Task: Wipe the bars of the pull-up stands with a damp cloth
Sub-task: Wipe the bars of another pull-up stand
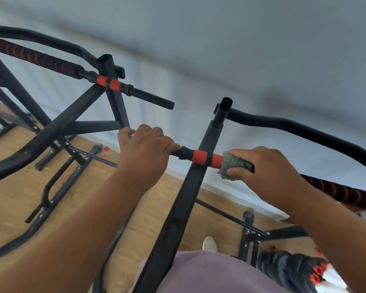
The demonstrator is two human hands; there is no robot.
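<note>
The near pull-up stand has a black upright post crossed by a horizontal bar with a red sleeve. My left hand is closed around the bar's black end grip, left of the post. My right hand presses a folded grey-green cloth around the bar just right of the red sleeve. Beyond my right hand the bar continues into a black-and-red foam grip. A second pull-up stand with the same red-sleeved bar stands at the upper left, untouched.
Black floor frames and legs of the stands spread over the wooden floor at left. A curved black top bar arcs at right. Dark weights with red parts lie at the lower right. A pale wall stands behind.
</note>
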